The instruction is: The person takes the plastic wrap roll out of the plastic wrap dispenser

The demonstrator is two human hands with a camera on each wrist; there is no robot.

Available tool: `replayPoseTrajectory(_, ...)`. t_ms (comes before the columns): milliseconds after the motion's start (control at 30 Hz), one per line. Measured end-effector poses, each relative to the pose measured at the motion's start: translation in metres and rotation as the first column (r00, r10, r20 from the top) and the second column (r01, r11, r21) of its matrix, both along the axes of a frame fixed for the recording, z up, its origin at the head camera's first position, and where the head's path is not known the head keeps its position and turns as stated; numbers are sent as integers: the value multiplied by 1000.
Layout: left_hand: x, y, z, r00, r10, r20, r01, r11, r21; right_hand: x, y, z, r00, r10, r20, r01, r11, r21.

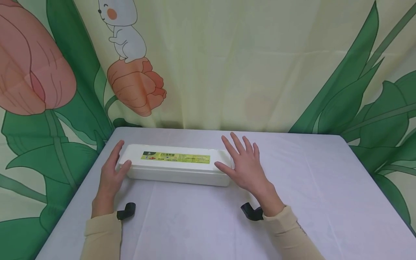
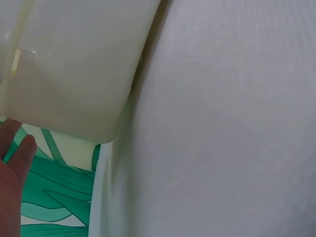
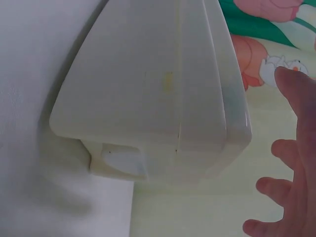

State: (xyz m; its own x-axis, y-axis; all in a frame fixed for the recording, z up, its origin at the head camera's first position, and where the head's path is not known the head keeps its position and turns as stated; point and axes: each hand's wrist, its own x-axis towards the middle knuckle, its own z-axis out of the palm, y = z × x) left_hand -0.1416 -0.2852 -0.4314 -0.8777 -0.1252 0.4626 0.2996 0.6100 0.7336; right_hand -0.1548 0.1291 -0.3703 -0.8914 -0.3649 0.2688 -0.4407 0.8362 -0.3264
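Note:
A long white cling film box [image 1: 182, 175] lies crosswise on the table, its lid closed and a yellow-green printed label [image 1: 175, 157] on top. My left hand [image 1: 111, 178] is at its left end, thumb by the front corner and fingers extended along the end. At the right end, my right hand [image 1: 248, 168] is spread with straight fingers, the thumb overlapping the lid in the head view. In the right wrist view the fingers [image 3: 289, 153] stand apart from the box [image 3: 148, 89]. The left wrist view has the left fingertips [image 2: 24, 148] close to the box end [image 2: 74, 74].
A white cloth [image 1: 188, 220] covers the table. Behind it hangs a pale curtain [image 1: 211, 72] printed with flowers, leaves and a white animal. Each wrist wears a small black camera, one at the left [image 1: 126, 211] and one at the right [image 1: 251, 212].

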Motion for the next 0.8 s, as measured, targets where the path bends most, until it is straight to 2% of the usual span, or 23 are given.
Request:
replayPoseTrajectory(100, 0, -2, -3, 1000, -16, 10, 16, 999, 38, -1, -7, -1, 1000, 29, -11, -29, 1000, 9)
replayPoseTrajectory(400, 1, -5, -7, 989, -96, 114, 79, 986, 145, -8, -27, -3, 994, 107, -16, -106, 992, 65)
replayPoseTrajectory(567, 1, -7, -11, 979, -135, 153, 108, 979, 171, -11, -34, -5, 990, 137, 13, -138, 985, 102)
replayPoseTrajectory(800, -2, -8, -14, 958, -144, 248, 99, 978, 185, -14, -40, -6, 987, 138, 81, -151, 974, 170)
